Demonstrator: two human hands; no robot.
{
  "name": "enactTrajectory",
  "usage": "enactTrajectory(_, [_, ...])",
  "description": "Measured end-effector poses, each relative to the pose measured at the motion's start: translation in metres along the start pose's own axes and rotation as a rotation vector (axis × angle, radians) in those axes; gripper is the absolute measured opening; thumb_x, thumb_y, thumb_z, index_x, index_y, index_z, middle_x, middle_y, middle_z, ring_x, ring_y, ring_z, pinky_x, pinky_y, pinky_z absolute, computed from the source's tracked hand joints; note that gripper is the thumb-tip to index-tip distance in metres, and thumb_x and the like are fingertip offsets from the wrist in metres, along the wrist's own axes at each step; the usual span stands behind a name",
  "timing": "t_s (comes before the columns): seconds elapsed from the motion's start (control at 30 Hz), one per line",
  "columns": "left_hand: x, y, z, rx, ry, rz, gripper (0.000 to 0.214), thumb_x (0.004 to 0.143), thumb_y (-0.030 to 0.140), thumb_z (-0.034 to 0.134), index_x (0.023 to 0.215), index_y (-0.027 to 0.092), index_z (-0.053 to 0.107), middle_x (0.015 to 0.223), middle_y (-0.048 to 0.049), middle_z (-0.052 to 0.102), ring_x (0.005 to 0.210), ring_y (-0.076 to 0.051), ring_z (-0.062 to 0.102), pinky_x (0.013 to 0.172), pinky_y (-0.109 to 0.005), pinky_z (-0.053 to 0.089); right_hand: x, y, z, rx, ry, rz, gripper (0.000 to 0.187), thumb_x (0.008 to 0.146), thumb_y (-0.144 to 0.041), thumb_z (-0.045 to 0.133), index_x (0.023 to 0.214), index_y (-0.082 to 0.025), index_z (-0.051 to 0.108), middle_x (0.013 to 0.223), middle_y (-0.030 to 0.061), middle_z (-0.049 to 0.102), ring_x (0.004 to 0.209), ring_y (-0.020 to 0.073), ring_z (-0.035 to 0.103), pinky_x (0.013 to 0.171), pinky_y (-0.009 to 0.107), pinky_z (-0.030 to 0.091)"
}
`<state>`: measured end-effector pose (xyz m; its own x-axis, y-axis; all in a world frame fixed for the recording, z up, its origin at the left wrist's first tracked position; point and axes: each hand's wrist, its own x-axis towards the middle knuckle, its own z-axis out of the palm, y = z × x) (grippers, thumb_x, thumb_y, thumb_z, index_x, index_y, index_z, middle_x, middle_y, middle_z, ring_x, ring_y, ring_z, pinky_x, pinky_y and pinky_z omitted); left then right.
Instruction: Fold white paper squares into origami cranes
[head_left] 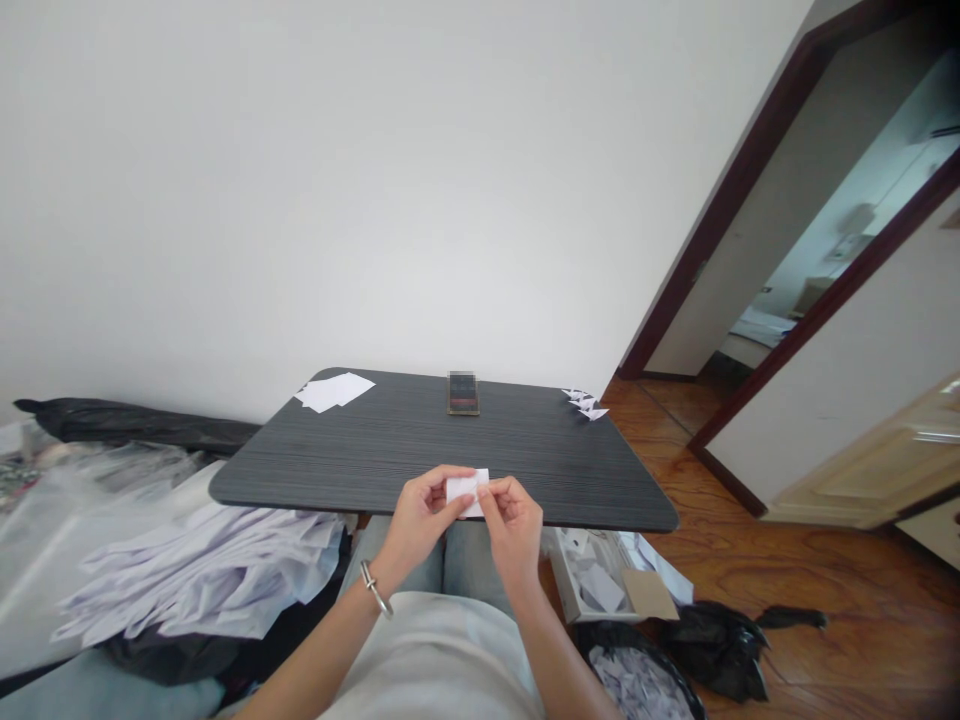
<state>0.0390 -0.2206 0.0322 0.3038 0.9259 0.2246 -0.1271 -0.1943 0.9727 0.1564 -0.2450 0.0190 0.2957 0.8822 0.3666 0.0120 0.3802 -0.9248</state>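
A small piece of white paper (466,487), roughly square, is held up at the near edge of the dark table (390,440). My left hand (426,510) pinches its left side between thumb and fingers, and a bracelet circles that wrist. On the right side, my right hand (513,515) grips the same paper with thumb and forefinger. Several white sheets (335,391) lie at the table's far left corner. Small pointed folded paper pieces (585,403) sit in a cluster at the far right corner. Whether the held paper has folds is hard to make out.
A phone (463,393) lies at the table's back middle. White cloth-like sheets (202,570) are heaped at the lower left. At the lower right stand an open box (592,580) with white items, a black bag (716,645) and a bin of paper bits (637,685).
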Motion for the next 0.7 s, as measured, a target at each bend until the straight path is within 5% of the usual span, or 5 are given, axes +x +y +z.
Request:
enactTrajectory(0.43, [-0.003,0.0057,0.005,-0.034,0.016,-0.023,0.027,0.069,0.026,0.064,0.092,0.013,0.06,0.081,-0.0051,0.065,0.068,-0.014,0.058,0.062,-0.024,0.047,-0.0018,-0.0026,0.0026,0.063,0.025,0.024,0.014,0.075,-0.025,0.056,0.066,-0.017,0.05,0.057,-0.0021,0.055,0.051,0.0115,0.054,0.05,0.023,0.044])
enactTrajectory(0.7, [-0.0038,0.0066,0.0058,-0.093,0.081,0.001,0.027,0.067,0.023,0.065,0.091,0.013,0.06,0.08,-0.004,0.064,0.065,-0.012,0.057,0.06,-0.022,0.046,0.0,-0.005,0.0019,0.325,-0.019,0.114,0.027,0.075,-0.026,0.059,0.098,-0.018,0.048,0.061,-0.0036,0.059,0.052,0.0109,0.054,0.051,0.022,0.043])
